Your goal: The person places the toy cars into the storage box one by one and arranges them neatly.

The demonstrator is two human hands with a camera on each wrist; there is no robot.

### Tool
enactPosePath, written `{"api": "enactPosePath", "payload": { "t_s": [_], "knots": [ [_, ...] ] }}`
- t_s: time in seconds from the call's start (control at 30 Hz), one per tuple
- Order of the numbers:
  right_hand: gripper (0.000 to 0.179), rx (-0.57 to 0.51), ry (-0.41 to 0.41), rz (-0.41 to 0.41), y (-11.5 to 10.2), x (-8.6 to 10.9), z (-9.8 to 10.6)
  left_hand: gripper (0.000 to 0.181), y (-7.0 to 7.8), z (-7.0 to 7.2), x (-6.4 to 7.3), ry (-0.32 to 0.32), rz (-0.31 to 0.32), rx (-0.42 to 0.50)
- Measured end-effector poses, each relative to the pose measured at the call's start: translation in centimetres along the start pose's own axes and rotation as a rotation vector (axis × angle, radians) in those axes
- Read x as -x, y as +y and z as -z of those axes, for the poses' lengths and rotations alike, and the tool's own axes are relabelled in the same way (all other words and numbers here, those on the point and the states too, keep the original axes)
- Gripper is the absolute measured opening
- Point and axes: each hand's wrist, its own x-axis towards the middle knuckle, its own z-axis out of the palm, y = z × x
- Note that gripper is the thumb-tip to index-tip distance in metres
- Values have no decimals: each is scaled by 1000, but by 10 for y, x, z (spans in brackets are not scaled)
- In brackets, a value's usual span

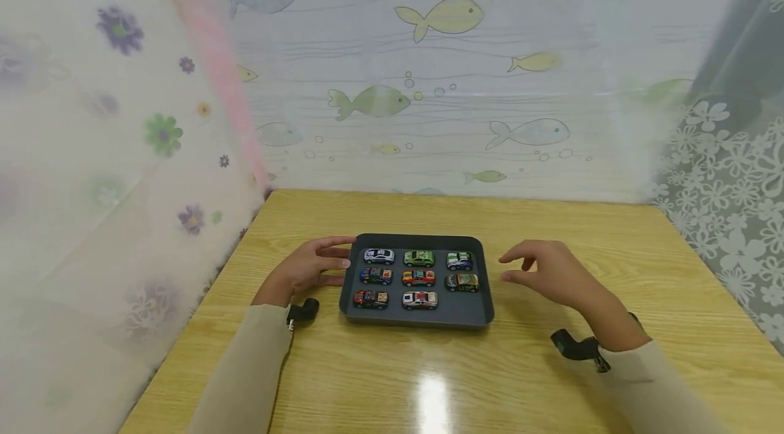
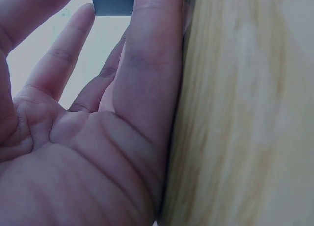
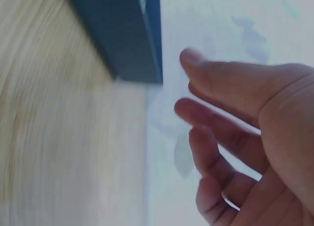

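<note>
A dark grey rectangular tray lies on the wooden table with several small toy cars in rows inside it. They include a white car, a green car, a red car and a black-and-red car. At the tray's left side, my left hand touches the edge with extended, spread fingers. Its little-finger side lies along the tabletop in the left wrist view. Off the tray's right side, my right hand hovers apart from it, fingers loosely bent and holding nothing.
The wooden table reaches back to a pale curtain printed with fish. A flowered sheet hangs along the left edge, and white flower-patterned fabric along the right. Small black camera mounts sit at the wrists.
</note>
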Motion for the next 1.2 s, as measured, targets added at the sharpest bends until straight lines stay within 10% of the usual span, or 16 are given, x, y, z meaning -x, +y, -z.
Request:
{"api": "enactPosePath", "payload": {
  "t_s": [0.6,1.2],
  "knots": [
    [34,-70,-44,-210,92,104,47,63,-1,-1,3,4,3,-8],
    [55,-484,-286,-78,128,128,55,62,-5,-1,1,7,-12,0]
  ]
}}
